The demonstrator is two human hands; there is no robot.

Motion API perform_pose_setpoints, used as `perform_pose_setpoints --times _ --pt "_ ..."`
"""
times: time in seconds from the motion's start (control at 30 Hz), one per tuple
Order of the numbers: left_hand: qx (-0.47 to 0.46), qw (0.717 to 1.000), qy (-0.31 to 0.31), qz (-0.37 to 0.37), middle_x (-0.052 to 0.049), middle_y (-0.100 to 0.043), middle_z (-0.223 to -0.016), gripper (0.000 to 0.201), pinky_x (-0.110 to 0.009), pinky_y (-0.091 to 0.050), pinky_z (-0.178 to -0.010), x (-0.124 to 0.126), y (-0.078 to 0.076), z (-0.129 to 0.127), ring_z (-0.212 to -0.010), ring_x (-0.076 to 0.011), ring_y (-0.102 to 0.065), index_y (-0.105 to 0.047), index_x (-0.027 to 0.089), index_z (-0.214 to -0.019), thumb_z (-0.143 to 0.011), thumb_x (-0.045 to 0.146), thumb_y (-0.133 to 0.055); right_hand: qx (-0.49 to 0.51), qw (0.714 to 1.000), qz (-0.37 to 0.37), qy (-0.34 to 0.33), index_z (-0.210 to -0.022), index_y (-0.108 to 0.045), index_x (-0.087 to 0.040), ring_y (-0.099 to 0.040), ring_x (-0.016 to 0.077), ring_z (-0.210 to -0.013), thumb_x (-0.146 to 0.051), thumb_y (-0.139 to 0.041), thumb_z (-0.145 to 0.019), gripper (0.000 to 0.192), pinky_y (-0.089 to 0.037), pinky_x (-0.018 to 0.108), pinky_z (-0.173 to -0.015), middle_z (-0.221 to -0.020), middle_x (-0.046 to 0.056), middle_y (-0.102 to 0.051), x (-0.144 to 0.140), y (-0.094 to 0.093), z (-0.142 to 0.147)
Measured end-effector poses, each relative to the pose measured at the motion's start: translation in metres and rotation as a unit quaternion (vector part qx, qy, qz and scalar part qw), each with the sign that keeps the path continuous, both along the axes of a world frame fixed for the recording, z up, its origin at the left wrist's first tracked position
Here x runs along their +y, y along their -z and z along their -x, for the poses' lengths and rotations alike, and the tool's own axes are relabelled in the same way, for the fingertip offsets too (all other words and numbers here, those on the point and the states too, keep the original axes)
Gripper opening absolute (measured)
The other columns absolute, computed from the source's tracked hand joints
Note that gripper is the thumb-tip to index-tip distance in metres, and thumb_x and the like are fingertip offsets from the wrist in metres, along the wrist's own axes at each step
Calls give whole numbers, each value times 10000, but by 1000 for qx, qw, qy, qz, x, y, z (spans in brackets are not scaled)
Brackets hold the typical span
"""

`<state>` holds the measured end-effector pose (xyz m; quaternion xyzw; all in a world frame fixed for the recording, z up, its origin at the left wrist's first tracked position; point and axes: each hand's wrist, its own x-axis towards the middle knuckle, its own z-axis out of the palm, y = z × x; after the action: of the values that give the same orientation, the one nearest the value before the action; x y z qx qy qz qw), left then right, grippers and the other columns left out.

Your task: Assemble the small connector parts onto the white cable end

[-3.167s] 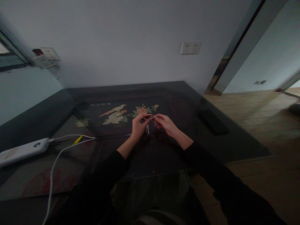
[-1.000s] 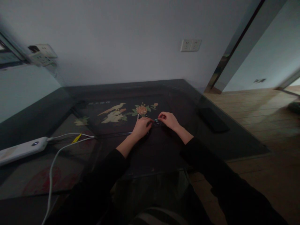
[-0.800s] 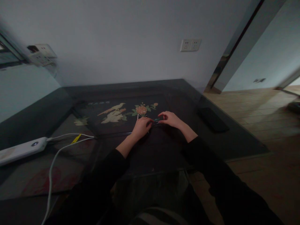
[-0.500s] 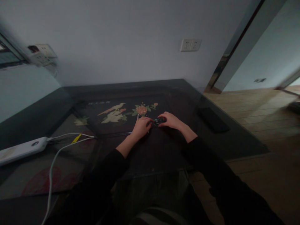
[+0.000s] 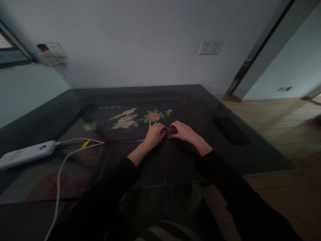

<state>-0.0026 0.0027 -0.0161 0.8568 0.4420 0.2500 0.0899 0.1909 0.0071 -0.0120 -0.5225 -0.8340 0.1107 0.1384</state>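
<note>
On my feed, the right hand (image 5: 184, 131) has thumb and fingers clamped on a dark piece (image 5: 169, 132) between the table (image 5: 160, 164)'s front and back edges. The left hand (image 5: 154, 134) meets its left end; I can't tell whether those fingers grip.

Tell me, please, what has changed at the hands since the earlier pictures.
The left hand has moved right, off the flower picture, and a white strip now shows on its far side. The right hand, more open a moment ago, has closed around the right end of the small dark object. The white device, its cable and the flat black object stay where they were.
</note>
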Motion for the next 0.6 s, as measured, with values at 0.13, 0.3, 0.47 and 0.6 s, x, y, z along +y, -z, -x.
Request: perform_pose_setpoints --times 0.13,0.3,0.47,0.6 --pt "9 1000 -6 11 -53 -687 -981 121 -367 -450 -892 -1 0 -1 -982 -213 -599 -692 194 -939 -867 173 -597 -7 1000 -4 -4 -995 -593 -200 -582 226 -882 -451 -761 -730 402 -407 304 -689 -1005 72 -594 -3 -1 4" --pt "25 999 -11 17 -56 -671 -965 96 -367 -445 -878 0 1 -1 -972 -217 -596 -687 190 -905 -866 181 -600 -14 1000 -4 2 -997 -591 -201 -586 227 -885 -463 -760 -728 411 -402 300 -677 -1018 73 -595 -5 -2 7" --pt "50 998 -11 22 -58 -661 -944 90 -368 -438 -857 1 -2 -3 -961 -226 -596 -687 191 -874 -873 218 -601 -18 1000 3 0 -1007 -590 -194 -588 227 -894 -477 -749 -739 421 -393 290 -665 -1028 78 -588 -5 -3 7" --pt "55 997 -18 41 -65 -658 -958 79 -352 -439 -817 0 -6 -5 -963 -229 -598 -683 182 -884 -868 216 -614 -19 1000 2 -2 -1012 -583 -194 -588 226 -884 -487 -748 -737 434 -387 288 -661 -1017 75 -589 -4 -2 7"
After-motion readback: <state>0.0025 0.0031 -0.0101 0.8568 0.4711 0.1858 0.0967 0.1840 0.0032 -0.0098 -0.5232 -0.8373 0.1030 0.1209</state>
